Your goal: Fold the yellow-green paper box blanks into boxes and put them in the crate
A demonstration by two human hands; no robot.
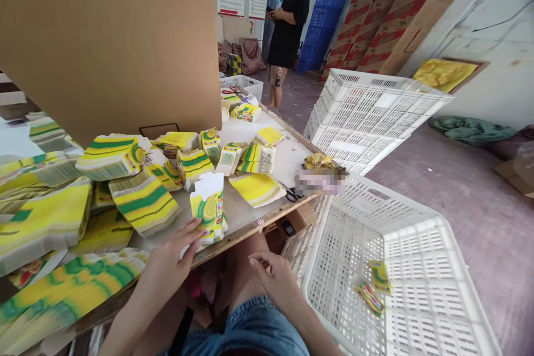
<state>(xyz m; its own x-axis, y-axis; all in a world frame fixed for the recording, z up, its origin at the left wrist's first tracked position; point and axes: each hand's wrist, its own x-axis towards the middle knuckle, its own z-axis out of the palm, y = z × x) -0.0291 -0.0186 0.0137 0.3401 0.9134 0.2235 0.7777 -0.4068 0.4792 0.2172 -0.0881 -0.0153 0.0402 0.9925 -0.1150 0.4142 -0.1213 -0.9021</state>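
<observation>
My left hand (181, 245) is at the table's near edge, its fingers loosely extended against the side of a small batch of yellow-green printed cartons (207, 208). White end flaps stick up from that batch. No grip around it shows. Over my lap, beside the table edge, my right hand (267, 272) hangs with fingers loosely bent and apart, nothing visible in it. Behind the batch stand further bundles of folded cartons (196, 166). To its right lie a flat yellow sheet (256, 189) and black-handled scissors (293, 194).
Large carton stacks (144, 203) crowd the table's left side below a tall cardboard box (112, 39). At right, a white plastic crate (421, 267) holds two small packs (379, 277). White crates (371, 105) are stacked behind it. A person (287, 16) stands beyond the table.
</observation>
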